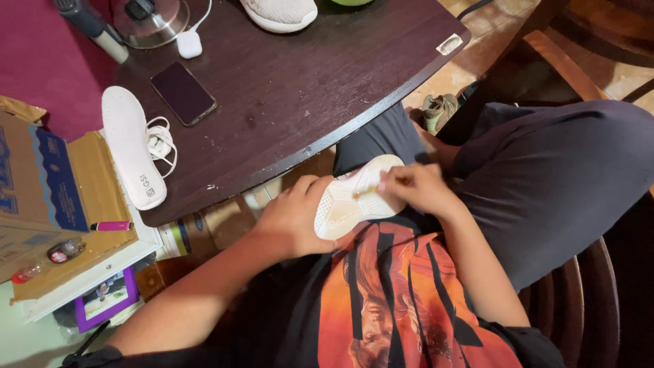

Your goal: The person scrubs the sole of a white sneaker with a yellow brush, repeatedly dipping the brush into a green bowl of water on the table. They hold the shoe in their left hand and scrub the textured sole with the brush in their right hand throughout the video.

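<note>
A white sneaker (354, 197) lies sole-up in my lap, just below the table edge. My left hand (293, 215) grips it from the left side at the heel end. My right hand (419, 187) rests on the sole from the right and pinches a small thin tool, whose tip touches the sole near its middle. The upper of the shoe is hidden beneath the sole and my hands.
A dark wooden table (300, 88) holds a white insole (133, 146), a coiled white cable (162, 144), a phone (182, 93), a second white sneaker (279, 12) and a metal pot lid (146, 20). A cardboard box (48, 197) stands at the left. Wooden chairs (565, 54) stand at the right.
</note>
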